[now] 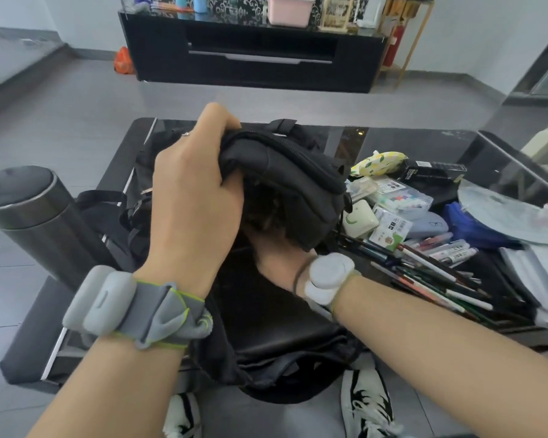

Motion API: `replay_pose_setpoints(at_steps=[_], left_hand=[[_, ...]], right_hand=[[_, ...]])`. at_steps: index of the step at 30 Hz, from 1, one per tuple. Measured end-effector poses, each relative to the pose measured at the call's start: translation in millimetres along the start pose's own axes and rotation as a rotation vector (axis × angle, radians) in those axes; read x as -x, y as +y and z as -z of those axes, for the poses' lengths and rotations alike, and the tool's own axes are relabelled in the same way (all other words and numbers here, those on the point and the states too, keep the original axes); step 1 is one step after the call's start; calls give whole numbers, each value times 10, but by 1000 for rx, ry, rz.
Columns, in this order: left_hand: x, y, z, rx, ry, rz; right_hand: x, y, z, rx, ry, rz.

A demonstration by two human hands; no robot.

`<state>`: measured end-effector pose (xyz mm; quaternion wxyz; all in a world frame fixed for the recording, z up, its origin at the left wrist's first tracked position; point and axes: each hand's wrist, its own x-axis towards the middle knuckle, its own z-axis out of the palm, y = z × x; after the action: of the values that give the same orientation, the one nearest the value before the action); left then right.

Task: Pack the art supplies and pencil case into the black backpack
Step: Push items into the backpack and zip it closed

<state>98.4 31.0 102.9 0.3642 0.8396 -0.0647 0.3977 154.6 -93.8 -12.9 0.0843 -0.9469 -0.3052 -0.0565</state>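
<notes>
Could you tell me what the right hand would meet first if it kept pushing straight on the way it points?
Probably the inside of the black backpack: the right hand reaches into its opening, fingers hidden, so depth is unclear.

My arms are bare, without sleeves. On my left wrist [133, 308] I wear a grey fabric band with thin yellow-green stitching, and two rounded pale grey modules sit on it side by side. On my right wrist [326, 279] there is a round white device and next to it a thin dark band. My shoes [366, 403] are white with black pattern.
</notes>
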Motion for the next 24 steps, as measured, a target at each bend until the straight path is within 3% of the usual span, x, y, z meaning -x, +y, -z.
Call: replay_pose_setpoints(at_steps=[3, 9, 13, 19, 24], left_hand=[[36, 4, -20, -47, -9, -18], [89, -7, -33, -82, -25, 17], [113, -9, -32, -99, -35, 36], [128, 48, -150, -89, -8, 99], [98, 47, -315, -35, 26, 178]], right_hand=[[489, 118, 90, -63, 111, 79], [1175, 430, 301, -147, -108, -118], [1236, 469, 331, -108, -212, -66], [911, 788, 435, -184, 61, -259], [702, 1024, 379, -169, 60, -415]])
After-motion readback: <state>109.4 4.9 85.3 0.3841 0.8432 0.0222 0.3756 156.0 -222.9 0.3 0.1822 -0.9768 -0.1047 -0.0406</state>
